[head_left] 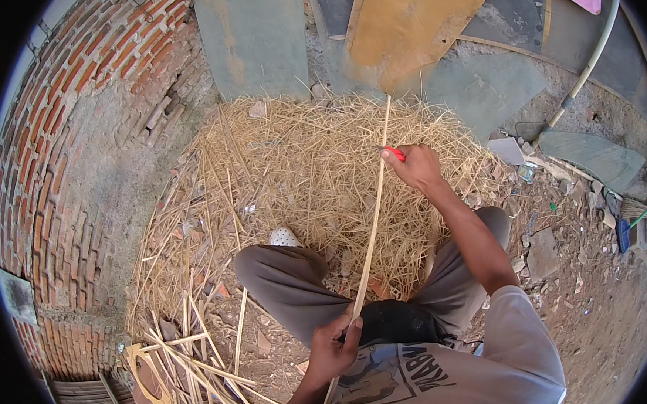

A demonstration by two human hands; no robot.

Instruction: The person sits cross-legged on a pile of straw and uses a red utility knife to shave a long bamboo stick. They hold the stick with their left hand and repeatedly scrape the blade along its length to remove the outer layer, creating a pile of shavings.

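Note:
A long, pale bamboo strip (372, 232) runs from my lap up and away over a wide heap of thin shavings (299, 166). Near my waist my left hand (333, 352) is closed around its near part, thumb along the top. Farther out, my right hand (420, 168) grips a small red-handled knife (394, 153), held against the strip; its blade is hardly visible. The strip's far end lies beyond the knife, by the edge of a brown board (395, 35).
Cut strips (208, 372) lie in a loose bundle at the lower left. A brick wall (55, 181) rises on the left. Grey sheets (254, 43) lie at the far side, and a pale pipe (589, 63) stands far right. Stones and rubble (541, 255) cover the right-hand ground.

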